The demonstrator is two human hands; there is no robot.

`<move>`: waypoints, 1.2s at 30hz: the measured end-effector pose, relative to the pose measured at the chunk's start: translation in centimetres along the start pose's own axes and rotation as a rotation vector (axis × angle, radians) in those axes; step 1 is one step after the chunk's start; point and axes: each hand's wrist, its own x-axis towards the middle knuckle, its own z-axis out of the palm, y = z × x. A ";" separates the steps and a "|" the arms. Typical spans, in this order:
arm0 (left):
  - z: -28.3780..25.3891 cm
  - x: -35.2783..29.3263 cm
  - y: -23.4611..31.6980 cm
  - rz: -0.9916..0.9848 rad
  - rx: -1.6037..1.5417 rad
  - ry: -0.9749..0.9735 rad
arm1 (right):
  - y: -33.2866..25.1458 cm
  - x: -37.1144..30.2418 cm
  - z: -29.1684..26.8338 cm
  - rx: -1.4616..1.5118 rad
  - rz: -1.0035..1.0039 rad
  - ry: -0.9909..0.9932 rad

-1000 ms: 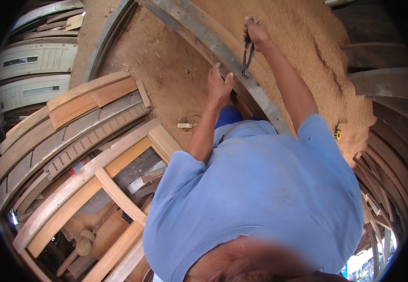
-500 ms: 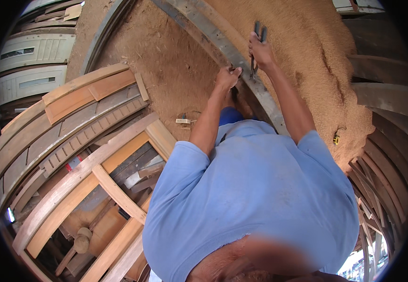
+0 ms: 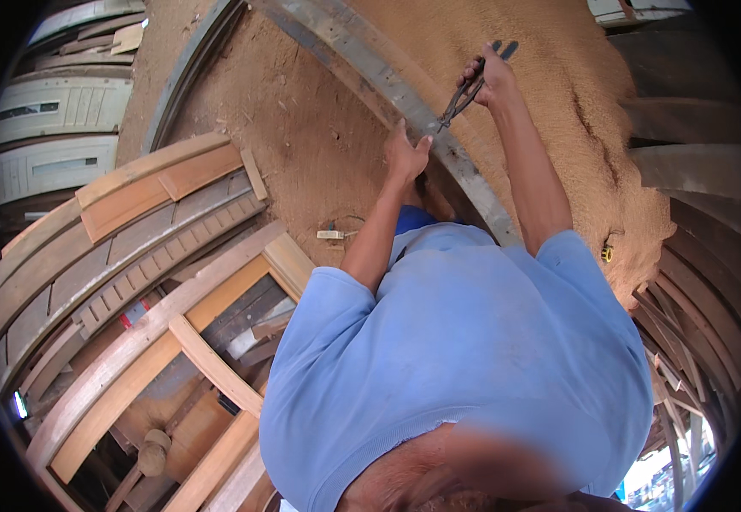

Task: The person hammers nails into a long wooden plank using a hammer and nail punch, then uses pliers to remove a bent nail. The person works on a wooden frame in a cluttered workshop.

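A long, weathered grey wooden beam (image 3: 385,75) runs from the top of the view down to my lap. At its left edge my left hand (image 3: 405,158) is gripping it, thumb on the top face and fingers along the side, partly hidden. Dark metal pincers (image 3: 464,100) are held in my right hand (image 3: 496,78), fingers wrapped round the handles. Their jaws point down-left at the beam's top face, close to my left thumb. Whether the jaws have hold of anything is too small to tell.
Sawdust (image 3: 550,111) lies heaped to the right, with a yellow-and-black tape measure (image 3: 607,253) on it. A small pale block (image 3: 330,235) sits left of my lap. Wooden frames (image 3: 157,316) and a mallet (image 3: 154,454) are at the left; stacked boards (image 3: 699,171) line the right.
My right hand has turned the pincers from nearly upright to a slant, and their jaws have moved left. My left hand has stretched its fingers further along the beam's edge.
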 end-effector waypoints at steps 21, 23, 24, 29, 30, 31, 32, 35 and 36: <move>-7.1 -13.4 -8.7 -0.101 -0.037 -0.375 | 5.4 -10.3 -12.5 -0.548 -0.089 -0.200; -8.0 -15.2 -15.8 -0.181 -0.035 -0.341 | 5.8 -10.6 -12.0 -0.868 -0.052 -0.155; -9.1 -16.4 -20.8 -0.157 0.072 -0.296 | 6.8 -9.1 -11.7 -1.179 -0.055 -0.108; -15.8 -21.0 -32.8 -0.181 0.574 -0.578 | 11.1 -11.9 -8.3 -1.771 -0.488 -0.026; -16.6 -20.9 -33.5 -0.395 0.479 -0.490 | 11.8 -11.5 -7.8 -1.818 -0.370 -0.016; -17.4 -20.8 -34.0 -0.613 0.375 -0.394 | 12.4 -11.3 -6.6 -1.867 -0.249 -0.016; -18.3 -19.5 -34.6 -0.826 0.268 -0.294 | 13.2 -11.3 -5.4 -1.877 -0.227 0.031; -20.8 -12.3 -34.7 -0.523 0.477 -0.692 | 15.6 -12.5 -1.7 -1.957 -0.144 0.077; -21.7 -8.7 -33.4 -0.487 0.478 -0.746 | 16.2 -11.7 -1.4 -1.990 -0.132 0.041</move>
